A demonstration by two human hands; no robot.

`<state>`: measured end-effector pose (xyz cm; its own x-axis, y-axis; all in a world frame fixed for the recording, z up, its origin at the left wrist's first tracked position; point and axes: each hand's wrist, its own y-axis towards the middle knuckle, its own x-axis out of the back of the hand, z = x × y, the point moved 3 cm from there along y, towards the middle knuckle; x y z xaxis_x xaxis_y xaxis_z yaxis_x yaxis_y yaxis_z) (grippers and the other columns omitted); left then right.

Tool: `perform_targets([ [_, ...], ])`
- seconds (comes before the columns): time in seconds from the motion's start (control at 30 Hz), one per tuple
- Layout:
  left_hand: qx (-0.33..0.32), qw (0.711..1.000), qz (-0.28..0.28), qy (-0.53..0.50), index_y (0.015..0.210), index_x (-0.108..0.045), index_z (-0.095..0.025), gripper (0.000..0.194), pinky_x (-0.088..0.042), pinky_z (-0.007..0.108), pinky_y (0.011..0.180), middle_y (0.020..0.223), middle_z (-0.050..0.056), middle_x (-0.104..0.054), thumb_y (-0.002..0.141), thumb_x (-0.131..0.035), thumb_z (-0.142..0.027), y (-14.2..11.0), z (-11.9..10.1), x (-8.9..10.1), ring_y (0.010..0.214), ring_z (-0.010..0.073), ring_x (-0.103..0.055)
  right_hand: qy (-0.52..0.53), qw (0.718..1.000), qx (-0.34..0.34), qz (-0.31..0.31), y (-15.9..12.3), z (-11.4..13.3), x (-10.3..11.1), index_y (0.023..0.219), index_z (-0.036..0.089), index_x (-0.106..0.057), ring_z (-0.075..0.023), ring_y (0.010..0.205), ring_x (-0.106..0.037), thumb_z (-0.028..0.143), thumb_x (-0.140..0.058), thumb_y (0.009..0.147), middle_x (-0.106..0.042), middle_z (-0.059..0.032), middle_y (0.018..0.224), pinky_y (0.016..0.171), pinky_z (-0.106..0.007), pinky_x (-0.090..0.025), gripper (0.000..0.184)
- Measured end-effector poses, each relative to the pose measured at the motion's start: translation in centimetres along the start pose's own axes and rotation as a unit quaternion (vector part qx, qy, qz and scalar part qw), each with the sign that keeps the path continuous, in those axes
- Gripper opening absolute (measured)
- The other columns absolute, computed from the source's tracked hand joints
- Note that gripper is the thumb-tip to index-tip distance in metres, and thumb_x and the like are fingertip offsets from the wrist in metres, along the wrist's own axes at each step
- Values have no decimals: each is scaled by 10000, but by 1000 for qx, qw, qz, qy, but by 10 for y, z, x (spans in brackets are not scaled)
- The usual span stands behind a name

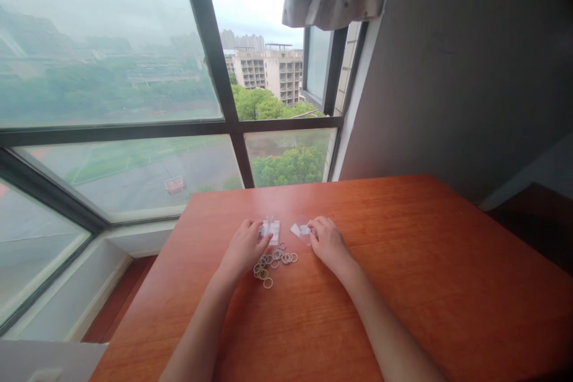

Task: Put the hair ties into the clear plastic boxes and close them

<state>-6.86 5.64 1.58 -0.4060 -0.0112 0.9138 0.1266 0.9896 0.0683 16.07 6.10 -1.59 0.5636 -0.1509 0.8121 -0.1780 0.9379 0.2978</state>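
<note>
Over the table [403,286], palm down, the left hand [244,248] grips a clear box [274,231], its contents unclear; the right hand [329,241] pinches a clear flat piece [301,231].

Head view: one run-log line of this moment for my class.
left hand: touching clear plastic box | right hand: touching clear plastic piece | rings: loose cluster on wood-grain table, nearer camera than box
</note>
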Motion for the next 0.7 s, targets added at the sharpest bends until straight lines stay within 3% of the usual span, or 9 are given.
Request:
perform_targets([
  [0.27,-25,998,-19,-61,1201,-571,-161,411,-492,327,786,1059,98,-564,860,-508,-383,0,2,-5,838,199,-603,45,999,27,-8,1,2,-5,987,179,-648,-218,1043,-546,74,-548,792,-634,-89,1092,927,-347,-434,243],
  [0.47,-54,993,-33,-104,1164,-574,-157,372,-518,302,728,1110,105,-547,855,-513,-356,2,-2,-12,753,159,-614,64,996,68,0,-2,12,-5,902,192,-663,-210,996,-550,66,-534,807,-652,-67,1000,892,-335,-447,204],
  [0.7,-44,995,-35,-87,1136,-585,-162,351,-513,292,719,1067,88,-553,851,-522,-358,1,-2,-13,749,157,-619,58,997,56,5,-1,12,-3,795,181,-651,-190,916,-564,68,-542,814,-649,-56,894,862,-304,-443,157],
])
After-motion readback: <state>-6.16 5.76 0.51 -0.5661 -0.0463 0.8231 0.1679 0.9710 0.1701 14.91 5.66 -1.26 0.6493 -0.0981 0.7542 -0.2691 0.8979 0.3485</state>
